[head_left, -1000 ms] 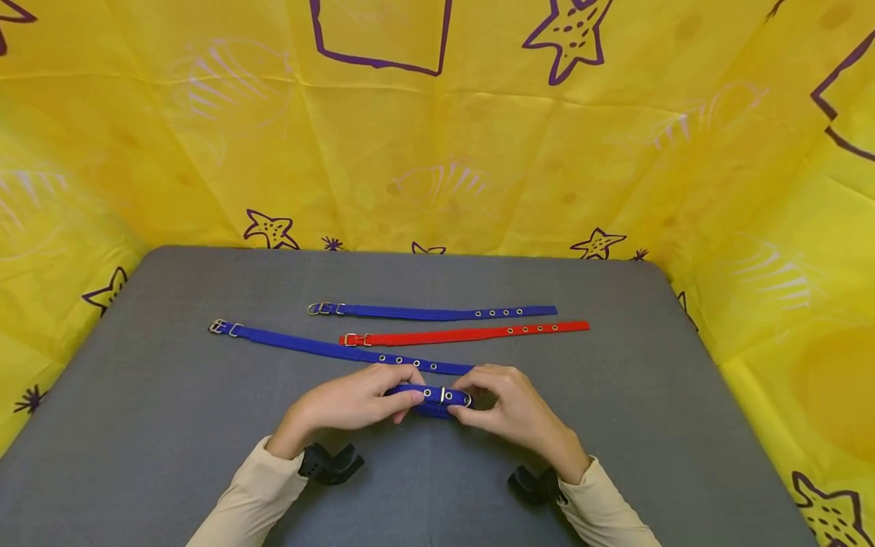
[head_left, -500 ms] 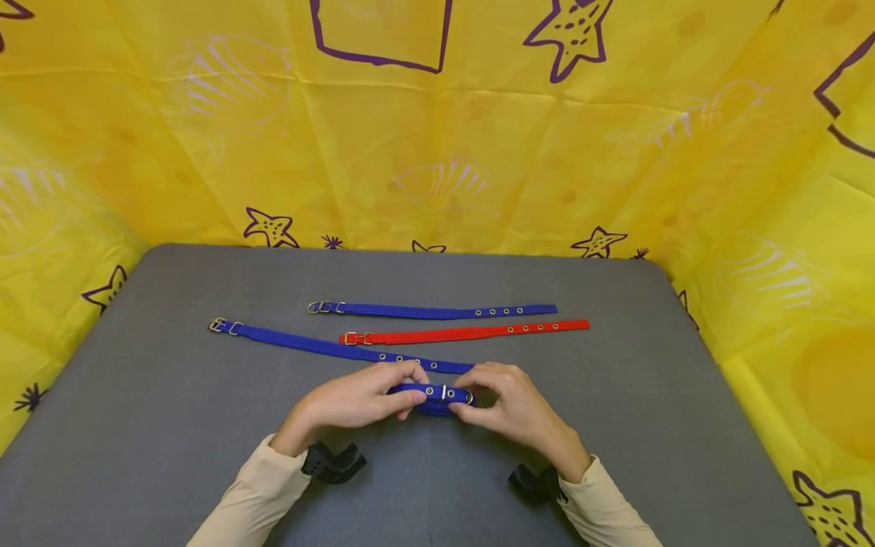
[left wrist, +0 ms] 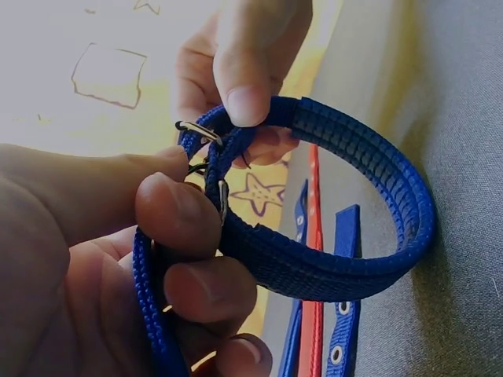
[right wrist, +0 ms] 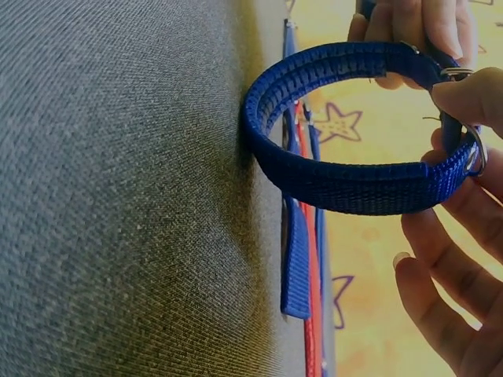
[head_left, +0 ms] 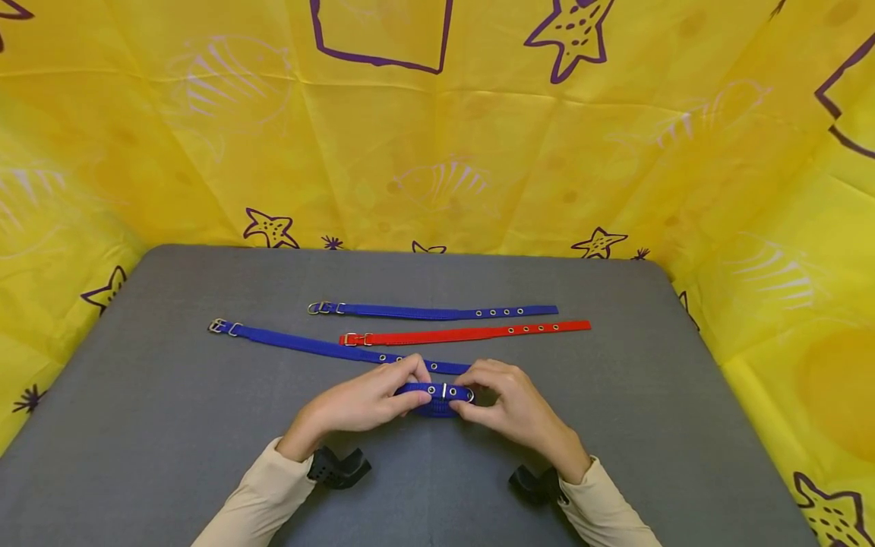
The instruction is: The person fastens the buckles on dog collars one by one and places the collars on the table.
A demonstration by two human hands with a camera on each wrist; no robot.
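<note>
A blue webbing collar (head_left: 440, 410) is closed into a loop, its strap running through a metal buckle (head_left: 444, 392). My left hand (head_left: 369, 395) pinches the strap left of the buckle between thumb and fingers. In the left wrist view, the strap's free end (left wrist: 153, 314) passes down through those fingers. On the other side, my right hand (head_left: 509, 406) grips the collar by its D-ring (right wrist: 476, 151), thumb close to the buckle. The padded part of the loop (right wrist: 346, 188) curves down toward the table in the right wrist view.
Behind the hands, another blue collar (head_left: 294, 340) lies flat, its punched end partly hidden by the left hand. Beyond it are a red collar (head_left: 437, 336) and a further blue collar (head_left: 410, 311). Yellow printed cloth (head_left: 437, 137) surrounds the grey table (head_left: 137, 425).
My left hand has moved slightly right, closer to the buckle and the right hand. The right hand stays nearly still, and the flat collars have not moved.
</note>
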